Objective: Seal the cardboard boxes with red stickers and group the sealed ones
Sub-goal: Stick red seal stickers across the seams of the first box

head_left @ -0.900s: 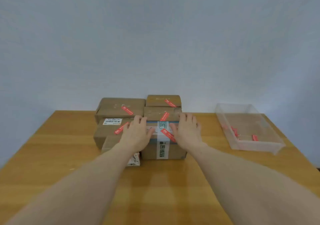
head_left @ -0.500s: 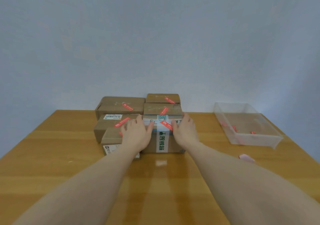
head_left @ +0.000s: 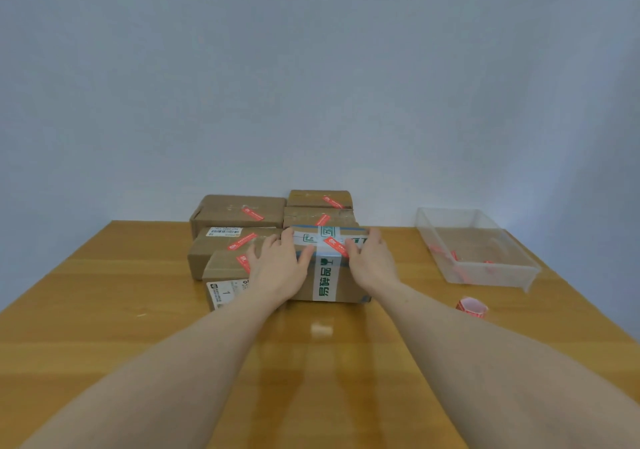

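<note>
Box (head_left: 329,268), taped, red sticker (head_left: 335,246).

Six boxes in all: one (head_left: 349,282) in the grip, two just left of it (head_left: 225,265) (head_left: 214,247), three behind (head_left: 228,211) (head_left: 301,214) (head_left: 308,197). Six stickers showing on them, one per box: one between the hands (head_left: 335,246), two left of the grip (head_left: 243,263) (head_left: 242,240), three behind (head_left: 252,213) (head_left: 322,220) (head_left: 332,202). Two hands, left (head_left: 278,268) and right (head_left: 374,261). One tray (head_left: 478,275) well right of the grip, holding at least three red bits (head_left: 436,250) (head_left: 454,255) (head_left: 488,263), too blurred to count surely. One roll (head_left: 471,307) right of the grip. One table (head_left: 104,310).
</note>
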